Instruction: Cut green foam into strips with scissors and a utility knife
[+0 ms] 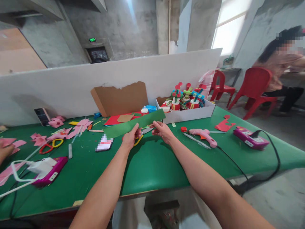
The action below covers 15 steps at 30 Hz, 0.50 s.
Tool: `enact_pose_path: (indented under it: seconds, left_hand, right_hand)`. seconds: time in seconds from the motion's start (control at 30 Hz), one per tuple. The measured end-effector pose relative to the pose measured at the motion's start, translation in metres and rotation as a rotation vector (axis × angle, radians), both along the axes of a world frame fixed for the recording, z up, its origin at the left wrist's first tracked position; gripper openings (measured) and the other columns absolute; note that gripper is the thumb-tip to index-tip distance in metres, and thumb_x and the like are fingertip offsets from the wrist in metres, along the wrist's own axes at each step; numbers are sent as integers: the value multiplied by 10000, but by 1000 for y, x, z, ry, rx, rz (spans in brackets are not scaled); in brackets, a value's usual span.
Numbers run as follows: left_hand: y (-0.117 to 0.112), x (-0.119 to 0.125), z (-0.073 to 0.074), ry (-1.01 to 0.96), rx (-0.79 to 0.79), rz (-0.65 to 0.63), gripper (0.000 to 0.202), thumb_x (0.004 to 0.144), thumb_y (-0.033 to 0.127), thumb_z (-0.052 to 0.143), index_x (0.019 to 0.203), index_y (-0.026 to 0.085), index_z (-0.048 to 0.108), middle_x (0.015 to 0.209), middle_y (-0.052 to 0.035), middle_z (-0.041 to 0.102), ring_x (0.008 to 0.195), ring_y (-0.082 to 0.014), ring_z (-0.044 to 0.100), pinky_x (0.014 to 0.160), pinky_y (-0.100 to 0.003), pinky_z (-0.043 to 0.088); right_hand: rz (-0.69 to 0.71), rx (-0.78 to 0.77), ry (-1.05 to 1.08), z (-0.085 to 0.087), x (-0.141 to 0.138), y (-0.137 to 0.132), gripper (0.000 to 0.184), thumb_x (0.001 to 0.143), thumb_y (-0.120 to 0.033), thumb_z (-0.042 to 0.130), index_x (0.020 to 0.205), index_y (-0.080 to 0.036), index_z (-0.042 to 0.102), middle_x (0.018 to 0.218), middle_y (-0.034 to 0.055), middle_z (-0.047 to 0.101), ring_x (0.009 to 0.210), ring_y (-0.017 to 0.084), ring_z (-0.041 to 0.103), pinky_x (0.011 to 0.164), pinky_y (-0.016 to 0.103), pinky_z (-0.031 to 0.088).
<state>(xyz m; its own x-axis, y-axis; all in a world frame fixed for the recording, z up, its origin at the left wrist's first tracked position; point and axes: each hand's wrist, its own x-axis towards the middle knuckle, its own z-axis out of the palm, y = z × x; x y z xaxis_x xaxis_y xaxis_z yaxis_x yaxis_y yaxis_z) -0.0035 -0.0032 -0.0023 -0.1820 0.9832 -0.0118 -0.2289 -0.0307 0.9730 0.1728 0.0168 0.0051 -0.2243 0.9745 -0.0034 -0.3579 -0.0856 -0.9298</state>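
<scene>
A long strip of green paper (pixel 143 121) spans the space between my hands, tilted up to the right above the table. My left hand (pixel 130 137) pinches its lower edge near the middle. At the right end, my right hand (pixel 163 131) is closed with thumb and fingers on the paper's edge. Scissors (pixel 147 130) with a yellow and a red handle show below the strip, between and partly behind my hands. Behind the strip lie red paper sheets (pixel 114 119) and a brown card piece (pixel 125 118).
A white box (pixel 190 114) of robot-like figures stands back right. Right of my hands lie a pink glue gun (pixel 203 135), a pen (pixel 196 141) and a purple power strip (pixel 251 138). Pink paper scraps, scissors (pixel 51 146) and another power strip (pixel 51 175) occupy the left, near another person's hand (pixel 6 151).
</scene>
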Motion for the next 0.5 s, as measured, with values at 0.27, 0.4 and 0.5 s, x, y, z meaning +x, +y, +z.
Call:
enact_pose_path:
  seconds: [0.27, 0.4, 0.5]
  left_hand:
    - [3, -6, 2, 15, 42, 117, 422, 580, 531, 776, 580, 149, 596, 486, 11, 552, 420, -86, 474, 426, -233, 398]
    - [4, -13, 10, -14, 122, 196, 415, 605, 520, 758, 587, 163, 547, 478, 36, 530, 387, -64, 436, 388, -207, 361]
    - [3, -14, 14, -7, 144, 189, 403, 602, 496, 761, 590, 164, 534, 477, 42, 530, 382, -56, 437, 389, -195, 363]
  right_hand:
    - [-265, -8, -9, -5, 11, 15, 236, 616, -285, 824, 627, -161, 623, 530, -18, 603, 440, 82, 485, 487, 234, 487]
    - [-371, 6, -12, -2, 21, 20, 267, 586, -310, 838, 607, -170, 611, 515, -21, 593, 444, 91, 481, 482, 247, 477]
    - [-403, 26, -59, -2, 27, 23, 302, 574, -360, 828, 570, -170, 593, 510, -10, 582, 455, 106, 486, 493, 263, 466]
